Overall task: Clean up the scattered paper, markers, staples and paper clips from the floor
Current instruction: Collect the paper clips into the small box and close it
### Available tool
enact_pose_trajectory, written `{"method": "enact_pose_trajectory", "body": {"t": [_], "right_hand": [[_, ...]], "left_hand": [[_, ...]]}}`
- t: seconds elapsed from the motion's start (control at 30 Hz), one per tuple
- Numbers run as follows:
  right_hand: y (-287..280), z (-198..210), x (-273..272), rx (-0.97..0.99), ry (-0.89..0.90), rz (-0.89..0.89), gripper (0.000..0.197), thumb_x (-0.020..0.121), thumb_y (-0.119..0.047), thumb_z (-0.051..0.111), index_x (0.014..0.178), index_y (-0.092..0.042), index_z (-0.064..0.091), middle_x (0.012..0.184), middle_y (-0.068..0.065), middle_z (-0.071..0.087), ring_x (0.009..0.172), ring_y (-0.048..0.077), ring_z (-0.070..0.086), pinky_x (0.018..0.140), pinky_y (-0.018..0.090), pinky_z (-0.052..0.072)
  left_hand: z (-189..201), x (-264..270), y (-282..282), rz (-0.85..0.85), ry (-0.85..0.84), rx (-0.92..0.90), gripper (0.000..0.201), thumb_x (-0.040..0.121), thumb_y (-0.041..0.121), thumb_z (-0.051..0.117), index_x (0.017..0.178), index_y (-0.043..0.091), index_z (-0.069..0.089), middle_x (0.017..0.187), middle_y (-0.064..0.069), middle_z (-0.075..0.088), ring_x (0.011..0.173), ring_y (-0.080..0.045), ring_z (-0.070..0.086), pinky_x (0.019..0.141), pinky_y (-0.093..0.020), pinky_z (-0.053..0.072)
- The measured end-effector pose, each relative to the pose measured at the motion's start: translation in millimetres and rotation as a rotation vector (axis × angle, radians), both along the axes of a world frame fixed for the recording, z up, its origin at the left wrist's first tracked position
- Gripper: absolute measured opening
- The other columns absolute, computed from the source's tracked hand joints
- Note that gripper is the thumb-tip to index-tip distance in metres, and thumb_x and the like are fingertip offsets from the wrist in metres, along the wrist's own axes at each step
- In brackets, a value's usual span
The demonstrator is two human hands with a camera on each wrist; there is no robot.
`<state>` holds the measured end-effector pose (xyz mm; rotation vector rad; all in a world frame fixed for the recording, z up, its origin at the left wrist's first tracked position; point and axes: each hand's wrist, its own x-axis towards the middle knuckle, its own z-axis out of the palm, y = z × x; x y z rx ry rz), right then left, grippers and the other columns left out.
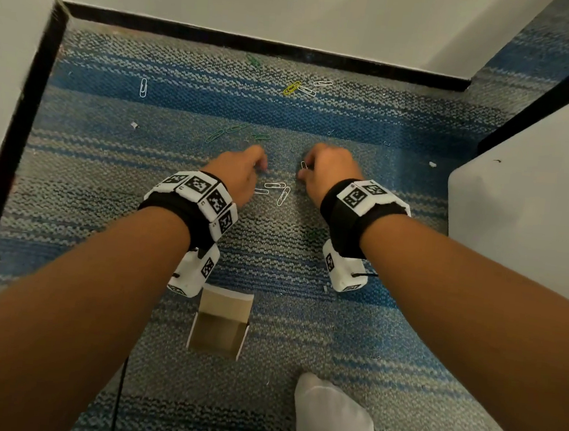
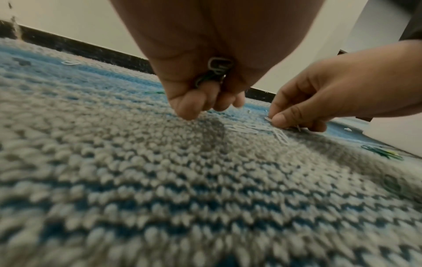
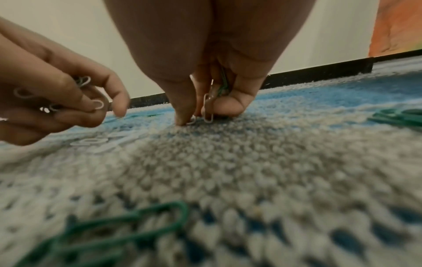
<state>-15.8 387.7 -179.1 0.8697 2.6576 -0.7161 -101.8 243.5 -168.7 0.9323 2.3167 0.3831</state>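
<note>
White, green and yellow paper clips (image 1: 282, 195) scattered on striped carpet (image 1: 108, 172), left hand (image 1: 242, 173) and right hand (image 1: 328, 171) fingers curled, pinching clips, open cardboard box (image 1: 220, 326) nearby, contents unclear

this looks like an office corner. the floor is hard-wearing loop-pile carpet (image 1: 182, 110) striped blue and grey, the commercial kind, edged by a black skirting board (image 1: 256, 44) under plain white walls (image 1: 294, 6). a white panel (image 1: 524, 208), perhaps a desk side or cabinet, stands at 3 o'clock. office supplies lie about: white, green and yellow paper clips (image 1: 292, 88) toward 12 o'clock, and a small open cardboard box (image 1: 220, 326) at 6 o'clock.
</note>
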Motion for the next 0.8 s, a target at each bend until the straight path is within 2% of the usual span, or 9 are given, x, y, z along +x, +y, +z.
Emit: {"method": "enact_pose_trajectory", "body": {"t": [0.03, 0.1, 0.17, 0.27, 0.37, 0.5, 0.63, 0.7, 0.8], "right_hand": [[-1.9, 0.8, -0.7, 0.023, 0.005, 0.022, 0.024, 0.091, -0.023, 0.056, 0.11, -0.008, 0.059, 0.113, 0.017, 0.059, 0.103, 0.035, 0.058, 0.085, 0.036, 0.048], [-5.6, 2.8, 0.1, 0.058, 0.006, 0.064, 0.025, 0.09, -0.02, 0.053, 0.111, -0.007, 0.057, 0.114, 0.018, 0.057, 0.105, 0.038, 0.056, 0.086, 0.039, 0.048], [-5.6, 5.9, 1.7, 0.042, 0.0, 0.088, 0.028, 0.087, -0.017, 0.054, 0.113, -0.007, 0.05, 0.108, 0.018, 0.056, 0.099, 0.037, 0.056, 0.079, 0.038, 0.048], [-0.3, 9.9, 4.0, -0.033, 0.008, 0.118, 0.028, 0.086, -0.016, 0.054, 0.112, -0.012, 0.045, 0.092, 0.012, 0.051, 0.087, 0.032, 0.054, 0.07, 0.033, 0.041], [-3.4, 7.7, 4.5, -0.063, 0.081, 0.206, 0.02, 0.09, -0.016, 0.045, 0.106, -0.012, 0.057, 0.104, 0.014, 0.058, 0.098, 0.031, 0.053, 0.081, 0.032, 0.041], [-13.7, -2.2, 5.1, -0.1, 0.069, 0.407, 0.025, 0.096, -0.017, 0.043, 0.115, -0.009, 0.057, 0.117, 0.016, 0.053, 0.109, 0.032, 0.052, 0.093, 0.038, 0.042], [-11.6, -4.6, 5.7, -0.025, -0.006, 0.546, 0.039, 0.092, -0.017, 0.055, 0.13, -0.012, 0.047, 0.124, 0.013, 0.048, 0.113, 0.032, 0.051, 0.093, 0.038, 0.042], [-12.2, -5.0, 6.3, 0.002, 0.001, 0.577, 0.033, 0.091, -0.013, 0.056, 0.124, -0.012, 0.051, 0.121, 0.012, 0.05, 0.108, 0.032, 0.053, 0.086, 0.036, 0.044], [-16.7, -4.1, 10.2, 0.044, 0.037, 0.596, 0.017, 0.092, -0.007, 0.052, 0.108, -0.011, 0.054, 0.113, 0.01, 0.051, 0.097, 0.03, 0.057, 0.074, 0.032, 0.042]], "left_hand": [[0.1, 1.8, 0.0, -0.013, 0.009, -0.012, 0.024, 0.092, 0.005, 0.035, 0.107, 0.01, 0.052, 0.068, -0.004, 0.051, 0.058, -0.023, 0.046, 0.052, -0.028, 0.032], [-0.9, 4.0, -1.6, -0.048, 0.042, -0.016, 0.023, 0.093, 0.01, 0.037, 0.106, 0.011, 0.057, 0.083, -0.01, 0.059, 0.078, -0.03, 0.056, 0.064, -0.028, 0.038], [-5.0, 3.6, -4.0, -0.09, 0.065, -0.025, 0.019, 0.093, 0.022, 0.048, 0.106, 0.013, 0.058, 0.098, -0.013, 0.064, 0.095, -0.032, 0.058, 0.075, -0.033, 0.043], [-9.2, -2.0, -5.7, -0.13, 0.082, -0.07, 0.029, 0.083, 0.034, 0.064, 0.106, 0.018, 0.06, 0.105, -0.01, 0.065, 0.1, -0.031, 0.058, 0.086, -0.039, 0.048], [-9.5, -5.0, -4.4, -0.19, 0.129, -0.072, 0.021, 0.084, 0.029, 0.063, 0.101, 0.016, 0.063, 0.109, -0.011, 0.063, 0.103, -0.03, 0.056, 0.089, -0.041, 0.048], [-6.7, -2.1, -5.5, -0.194, 0.142, -0.022, 0.012, 0.087, 0.022, 0.057, 0.093, 0.014, 0.064, 0.102, -0.012, 0.064, 0.097, -0.031, 0.057, 0.085, -0.038, 0.047], [7.1, -5.3, -21.5, 0.054, 0.103, 0.11, 0.004, 0.086, 0.019, 0.053, 0.085, 0.015, 0.051, 0.075, -0.005, 0.055, 0.073, -0.028, 0.055, 0.065, -0.03, 0.04], [18.9, -7.1, -33.1, 0.156, 0.052, 0.128, 0.006, 0.087, 0.018, 0.05, 0.084, 0.016, 0.045, 0.062, -0.003, 0.047, 0.056, -0.022, 0.045, 0.052, -0.029, 0.03], [31.1, -1.4, -54.2, 0.214, -0.029, 0.173, 0.009, 0.09, 0.017, 0.046, 0.083, 0.018, 0.04, 0.057, -0.001, 0.038, 0.05, -0.018, 0.035, 0.049, -0.029, 0.025]]}}
